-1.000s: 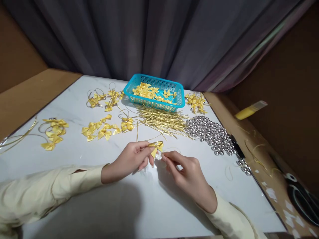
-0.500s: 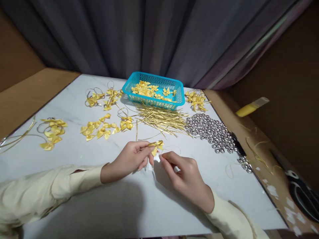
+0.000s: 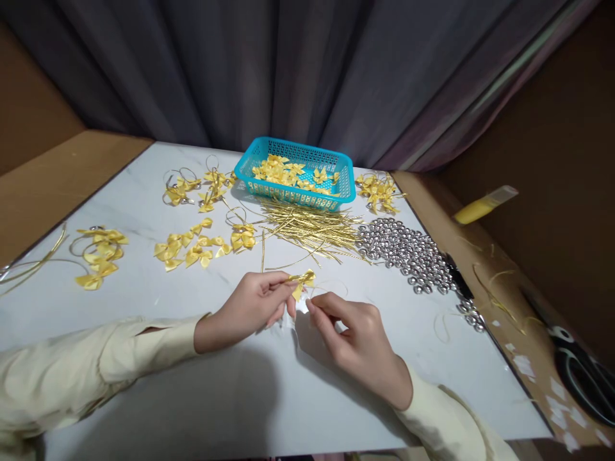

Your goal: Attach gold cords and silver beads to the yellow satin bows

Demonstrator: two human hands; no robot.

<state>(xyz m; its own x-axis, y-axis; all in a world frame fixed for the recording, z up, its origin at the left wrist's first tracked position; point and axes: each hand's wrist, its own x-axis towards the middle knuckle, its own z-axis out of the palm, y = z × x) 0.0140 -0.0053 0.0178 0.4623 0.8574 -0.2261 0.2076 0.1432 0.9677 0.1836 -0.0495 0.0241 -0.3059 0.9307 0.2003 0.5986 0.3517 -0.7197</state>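
Observation:
My left hand [image 3: 250, 306] pinches a small yellow ribbon bow [image 3: 302, 280] just above the white table [image 3: 202, 397], near its middle. My right hand [image 3: 354, 339] meets it from the right, thumb and forefinger pinched on something small and whitish [image 3: 302, 306] just under the bow; what it is cannot be made out. A thin gold loop [image 3: 331, 285] trails from the bow toward the right. Both sleeves are cream.
A turquoise basket [image 3: 293, 192] of yellow bows stands at the back centre. A heap of gold wire pieces [image 3: 312, 230] lies in front of it, silver beads [image 3: 408, 253] to the right, finished bows [image 3: 192, 246] to the left. Scissors [image 3: 576, 371] and a yellow tube [image 3: 483, 205] lie on the brown ledge.
My right hand has slid slightly left and closer under the bow. The left hand holds the bow in almost the same place.

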